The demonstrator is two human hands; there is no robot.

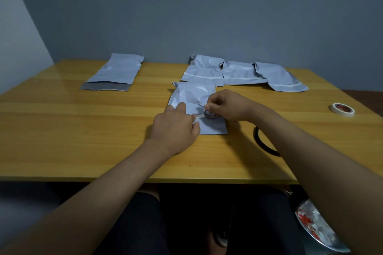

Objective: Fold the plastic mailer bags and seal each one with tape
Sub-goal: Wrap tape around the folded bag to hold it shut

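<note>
Grey mailers number five; right grip pinches one tape roll, left presses flat.

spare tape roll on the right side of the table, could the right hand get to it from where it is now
Probably yes. The spare tape roll lies alone on bare table with nothing between it and the right hand. But that hand is busy gripping another tape roll on the mailer bag, so it would need to let go first.
</note>
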